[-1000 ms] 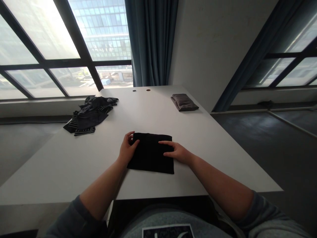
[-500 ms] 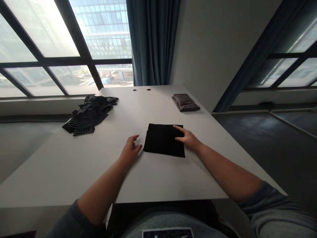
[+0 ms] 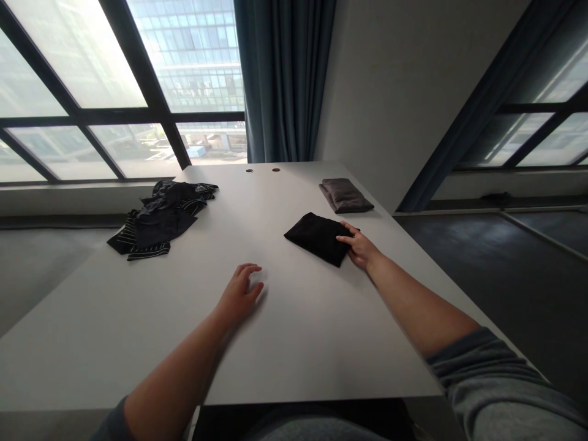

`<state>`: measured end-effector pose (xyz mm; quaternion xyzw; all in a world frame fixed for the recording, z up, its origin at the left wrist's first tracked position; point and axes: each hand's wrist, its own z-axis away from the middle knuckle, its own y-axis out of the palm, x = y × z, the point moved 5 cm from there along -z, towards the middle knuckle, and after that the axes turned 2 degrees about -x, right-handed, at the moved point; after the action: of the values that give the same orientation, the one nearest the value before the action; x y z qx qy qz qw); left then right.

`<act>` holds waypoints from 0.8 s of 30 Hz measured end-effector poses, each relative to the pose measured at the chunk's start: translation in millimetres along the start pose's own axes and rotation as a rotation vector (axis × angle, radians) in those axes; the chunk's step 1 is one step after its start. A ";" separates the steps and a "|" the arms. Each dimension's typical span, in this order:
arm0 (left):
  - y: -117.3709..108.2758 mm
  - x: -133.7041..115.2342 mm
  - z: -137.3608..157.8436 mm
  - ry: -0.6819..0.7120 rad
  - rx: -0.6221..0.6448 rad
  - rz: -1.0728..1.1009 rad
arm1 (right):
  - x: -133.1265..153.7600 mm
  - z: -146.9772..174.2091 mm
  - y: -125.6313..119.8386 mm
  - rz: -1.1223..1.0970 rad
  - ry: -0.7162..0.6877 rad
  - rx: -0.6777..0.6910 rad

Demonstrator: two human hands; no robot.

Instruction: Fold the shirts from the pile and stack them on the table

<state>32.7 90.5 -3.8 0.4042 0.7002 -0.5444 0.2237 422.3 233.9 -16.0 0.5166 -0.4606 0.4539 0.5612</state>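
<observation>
A folded black garment is tilted over the white table, gripped at its right edge by my right hand. The fingers lie over its top, and the part of the hand beneath the cloth is hidden. My left hand is at the middle of the table with fingers curved and apart, holding nothing, to the left of the black garment. Just beyond my right hand lies a folded grey-brown garment. I cannot tell what kind of garment either one is.
A loose heap of dark clothes, some with white stripes, lies at the table's left side. Two round cable holes sit near the far edge. Behind the table are windows, a blue curtain and a wall.
My right hand has taken hold of the black garment and carried it away and to the right, turning it. It is now closer to the grey-brown one. My left hand has barely moved.
</observation>
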 end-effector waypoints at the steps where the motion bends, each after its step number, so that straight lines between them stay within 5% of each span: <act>1: -0.1 -0.9 -0.1 0.009 0.001 -0.006 | 0.5 -2.9 1.5 0.001 0.022 0.028; 6: -0.9 -6.5 1.0 0.042 0.008 -0.022 | 13.4 -19.4 6.3 0.183 0.158 0.197; 10: -0.8 -7.9 2.0 0.034 0.020 -0.034 | 33.1 -42.5 9.6 0.419 0.124 0.229; 16: 1.3 -3.3 2.0 0.016 0.035 -0.030 | 67.0 -95.1 20.9 0.609 -0.215 0.129; 24: 5.0 -1.3 2.5 0.008 0.081 -0.036 | 124.1 -190.9 0.7 0.793 -0.617 -0.256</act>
<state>37.2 88.2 -6.5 0.4026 0.6856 -0.5745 0.1944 451.1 428.7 98.4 0.3390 -0.8169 0.3983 0.2429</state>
